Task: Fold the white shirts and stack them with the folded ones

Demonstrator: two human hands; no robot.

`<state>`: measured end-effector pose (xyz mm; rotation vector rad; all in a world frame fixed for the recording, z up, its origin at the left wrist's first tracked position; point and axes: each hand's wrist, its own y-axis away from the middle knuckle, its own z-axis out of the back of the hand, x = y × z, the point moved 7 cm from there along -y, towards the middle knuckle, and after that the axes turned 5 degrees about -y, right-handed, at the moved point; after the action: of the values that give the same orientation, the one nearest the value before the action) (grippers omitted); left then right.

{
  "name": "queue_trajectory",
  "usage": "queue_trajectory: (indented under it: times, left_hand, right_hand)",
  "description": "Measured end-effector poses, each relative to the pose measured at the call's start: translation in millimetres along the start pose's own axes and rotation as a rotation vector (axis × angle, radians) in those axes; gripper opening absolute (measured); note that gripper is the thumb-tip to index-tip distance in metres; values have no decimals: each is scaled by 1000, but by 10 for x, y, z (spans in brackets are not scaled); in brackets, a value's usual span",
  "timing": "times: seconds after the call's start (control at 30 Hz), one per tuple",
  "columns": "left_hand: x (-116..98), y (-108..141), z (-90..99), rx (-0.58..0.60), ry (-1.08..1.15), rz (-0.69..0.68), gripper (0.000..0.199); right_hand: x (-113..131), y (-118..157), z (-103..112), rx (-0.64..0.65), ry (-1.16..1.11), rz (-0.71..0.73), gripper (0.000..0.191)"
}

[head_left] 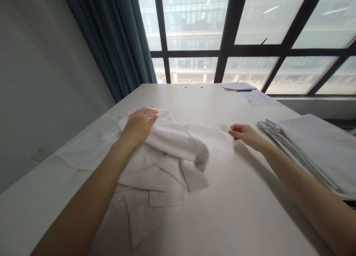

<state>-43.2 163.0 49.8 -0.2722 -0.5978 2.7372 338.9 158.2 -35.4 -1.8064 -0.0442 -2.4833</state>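
A crumpled white garment [175, 139], looking like a collared shirt or coat, lies bunched across the white table [194, 104]. Over its far left part rests my left hand [141, 123], palm down, with the thumb apart from the fingers. My right hand [241, 133] pinches the garment's right end, which looks like a sleeve cuff, between thumb and fingers. Between the hands the cloth is stretched out, with one rolled fold near the middle. Collar-like flaps and a pocket-like patch [167, 198] lie on the near side.
A stack of folded white cloth [319, 148] sits at the table's right edge. Papers [263, 99] and a blue pen [244, 90] lie at the far right. Beyond stand windows [191, 18], a dark blue curtain [111, 37] and, at left, a grey wall [41, 81].
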Motion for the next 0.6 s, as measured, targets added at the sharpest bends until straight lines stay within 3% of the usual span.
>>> queue_trajectory:
  times: [0.1,0.2,0.37,0.47,0.6]
  left_hand:
    - [-683,118,-225,287,185,-326,42]
    - [-923,268,-442,432,174,-394,41]
    - [-897,321,-678,390,25,-461,12]
    - [-865,289,-689,359,29,-478,15]
    - [-697,213,-620,354,115,-398,22]
  right_hand:
    - [25,7,-20,-50,-147,23,42]
    - [66,19,-17,-79,-269,35,45]
    - [176,34,1,-110,-399,63,43]
    - [216,45,11,-120,-418,55,42]
    - [237,62,69,-156,-454,33,37]
